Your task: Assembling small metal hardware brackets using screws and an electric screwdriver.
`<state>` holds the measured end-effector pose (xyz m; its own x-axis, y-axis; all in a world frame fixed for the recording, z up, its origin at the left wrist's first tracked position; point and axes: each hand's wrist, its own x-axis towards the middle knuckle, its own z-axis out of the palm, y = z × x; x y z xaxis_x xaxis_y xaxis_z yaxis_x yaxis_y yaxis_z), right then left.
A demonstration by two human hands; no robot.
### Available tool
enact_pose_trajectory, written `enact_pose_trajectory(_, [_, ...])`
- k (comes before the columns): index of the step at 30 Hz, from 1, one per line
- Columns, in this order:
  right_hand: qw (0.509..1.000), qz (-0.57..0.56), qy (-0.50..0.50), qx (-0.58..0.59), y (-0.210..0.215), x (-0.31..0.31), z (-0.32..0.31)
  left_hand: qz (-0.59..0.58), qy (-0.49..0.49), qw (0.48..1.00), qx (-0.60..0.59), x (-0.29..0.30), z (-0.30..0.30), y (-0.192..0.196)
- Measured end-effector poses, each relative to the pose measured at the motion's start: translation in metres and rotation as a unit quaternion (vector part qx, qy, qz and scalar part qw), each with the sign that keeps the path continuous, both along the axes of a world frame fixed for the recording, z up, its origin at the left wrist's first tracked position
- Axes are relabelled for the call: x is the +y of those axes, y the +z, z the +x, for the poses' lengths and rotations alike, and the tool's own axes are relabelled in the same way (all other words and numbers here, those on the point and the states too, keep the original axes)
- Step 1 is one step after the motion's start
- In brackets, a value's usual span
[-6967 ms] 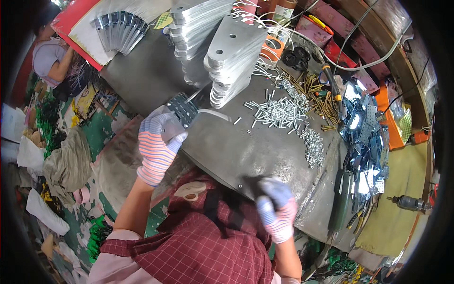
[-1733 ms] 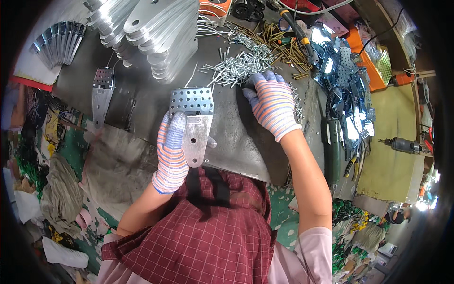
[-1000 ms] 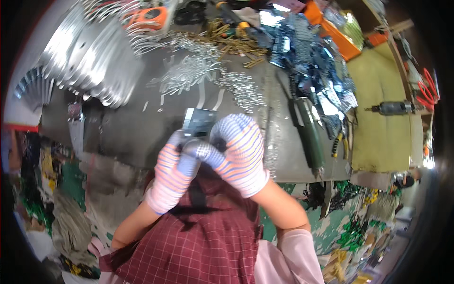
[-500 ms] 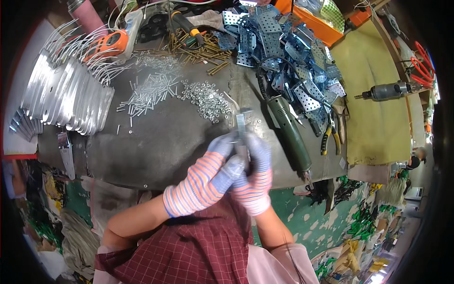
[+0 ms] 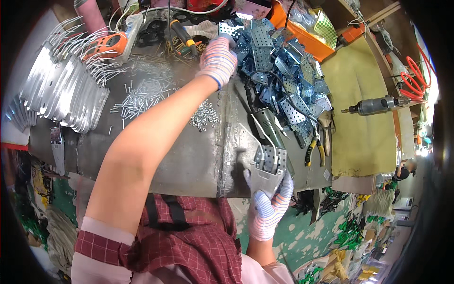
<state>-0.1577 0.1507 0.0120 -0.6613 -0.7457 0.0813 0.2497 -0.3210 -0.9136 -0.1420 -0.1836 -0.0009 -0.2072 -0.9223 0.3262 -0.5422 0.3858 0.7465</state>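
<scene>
Right hand (image 5: 269,215), striped glove: fingers are curling snugly around a tapered metal plate (image 5: 267,181), thumb pressing on its face. A perforated bracket (image 5: 269,156) is sitting at the plate's far end, white wires (image 5: 267,135) trailing toward the far left. This piece is hovering by the table's near edge, right of centre.

Left hand (image 5: 217,62), also gloved: fingers are pointing far, tips meeting the heap of bluish brackets (image 5: 291,75) at its far-left corner (can't make out their spread, or whether they are gripping one). The left forearm is crossing above the table, partly covering small nuts (image 5: 203,116).

Beyond the held plate, a green power tool (image 5: 267,122) is lying; pliers (image 5: 310,152) are resting to its right. Screws (image 5: 144,97) are lying left of the nuts. Farther left, shiny plates (image 5: 64,92) are standing in a row. At right, a drill (image 5: 373,105) is resting on a yellow board (image 5: 362,151).
</scene>
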Motion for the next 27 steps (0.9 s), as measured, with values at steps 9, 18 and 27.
enact_pose_trajectory(9, [1.0, 0.022, -0.009, -0.006, -0.01, 0.006, -0.01, 0.449, -0.049, 0.768, 0.454, 0.206, 0.15, 0.003])
enact_pose_trajectory(18, [0.998, 0.033, 0.042, -0.016, 0.001, -0.014, 0.016, 0.478, -0.245, 0.817, 0.208, 0.201, 0.227, 0.055])
enact_pose_trajectory(27, [0.989, 0.018, 0.111, -0.096, -0.001, -0.022, 0.031, 0.333, -0.18, 0.919, 0.113, 0.159, 0.186, 0.013])
